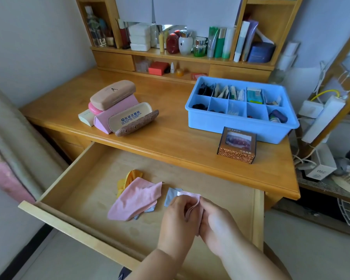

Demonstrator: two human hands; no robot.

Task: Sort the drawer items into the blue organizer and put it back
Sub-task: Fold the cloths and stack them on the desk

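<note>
Both hands together over the open drawer [83, 190], knuckles touching. Left hand [179, 216] and right hand [216, 221] each pinching a small pale pink cloth [190, 201] between curled fingers, the cloth folded and held between the two hands above the drawer floor.

In the drawer, left of the hands: larger pink cloth [136, 199] lying crumpled, partly covering a yellow-orange item [130, 176] at its far edge. Grey-blue cloth [171, 196] flat on the drawer floor just beyond the left hand, another grey-blue piece [149, 209] showing under the pink cloth's near edge.

On the desk [166, 136]: blue organizer [238, 122] at the right, divided into compartments, most holding small items; contents too small to identify. Brown patterned box [237, 146] standing just in front of the organizer, near the desk edge. At the left, stack of glasses cases [117, 106]: tan case on top, pink case below, beige case with blue print leaning open at the front.

Shelf unit [182, 55] behind, loaded with bottles, jars and boxes.
</note>
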